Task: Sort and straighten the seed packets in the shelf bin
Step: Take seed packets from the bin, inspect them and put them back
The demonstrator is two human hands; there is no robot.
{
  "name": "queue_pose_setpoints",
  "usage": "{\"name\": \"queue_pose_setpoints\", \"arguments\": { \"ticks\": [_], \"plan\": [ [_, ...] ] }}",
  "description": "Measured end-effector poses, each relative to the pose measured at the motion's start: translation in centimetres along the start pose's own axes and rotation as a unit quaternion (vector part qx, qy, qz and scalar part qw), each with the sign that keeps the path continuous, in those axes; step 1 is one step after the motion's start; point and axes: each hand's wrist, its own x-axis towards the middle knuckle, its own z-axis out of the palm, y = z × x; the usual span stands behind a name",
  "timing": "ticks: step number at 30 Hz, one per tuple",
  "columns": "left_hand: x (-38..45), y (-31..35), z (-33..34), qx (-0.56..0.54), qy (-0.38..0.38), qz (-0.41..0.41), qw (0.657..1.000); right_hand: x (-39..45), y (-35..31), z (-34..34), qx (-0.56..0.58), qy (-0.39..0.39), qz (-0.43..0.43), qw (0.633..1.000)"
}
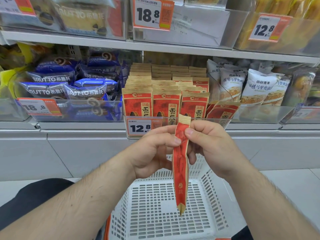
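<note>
Both hands pinch one red seed packet (pixel 180 163) near its top, held edge-on in front of the shelf: left hand (pixel 152 153) with thumb tip pressed on the near face, right hand (pixel 207 146) with thumb on the upper edge and fingers curled behind. Packet hangs straight down, well clear of the bin, its lower end over a white slotted basket (pixel 155 201) on the floor. Basket holds nothing that shows. Beyond it, the clear shelf bin (pixel 230 122) carries the rest of the packets. Three front rows (pixel 166 103) stand upright, faces forward, tops roughly level, with more rows stacked behind. At the right end a few packets (pixel 223 110) lean over at a slant, not squared up. Price tag reading 12.8 (pixel 139 127) is clipped to the bin front. Blue cake bags (pixel 69 87) fill the bin to the left, white bread bags (pixel 254 87) the one to the right. Judgement: most of the bin looks tidy; the held packet needs a slot, and the leaning ones at the right need standing up. Task likely well past halfway, not finished.
</note>
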Motion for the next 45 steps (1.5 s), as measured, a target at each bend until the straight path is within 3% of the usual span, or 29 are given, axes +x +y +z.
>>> {"name": "queue_pose_setpoints", "arguments": {
  "ticks": [6, 10, 13, 17, 31, 35, 40, 45],
  "plan": [
    [0.2, -0.2, -0.1, 0.003, 0.011, 0.0, 1.0, -0.2, -0.2, 0.0, -0.012, 0.005, -0.002, 1.0],
    [0.2, 0.1, 0.0, -0.01, 0.148, 0.008, 0.989, -0.6, -0.8, -1.1, -0.142, 0.004, 0.006, 0.99],
    [0.3, 0.3, -0.4, -0.034, 0.22, 0.026, 0.974, -1.2, -1.4, -2.1, -0.273, -0.079, 0.047, 0.958],
    [0.5, 0.4, -0.5, -0.038, 0.249, 0.034, 0.967, -1.6, -1.1, -1.6, -0.392, -0.149, 0.094, 0.903],
    [0.6, 0.5, -0.2, -0.082, 0.21, 0.022, 0.974, -2.0, -0.8, -2.4, -0.268, -0.174, 0.104, 0.942],
    [0.4, 0.5, -0.8, -0.109, 0.129, 0.048, 0.984, -1.7, 0.3, -3.1, -0.207, -0.103, 0.12, 0.965],
    [0.4, 0.5, -0.8, -0.145, 0.031, 0.07, 0.986, -1.4, 1.1, -1.2, -0.069, -0.076, 0.143, 0.984],
    [0.8, 0.5, -0.3, -0.087, 0.144, 0.065, 0.984, -1.1, 1.4, 0.0, -0.067, 0.083, 0.103, 0.989]
  ]
}}
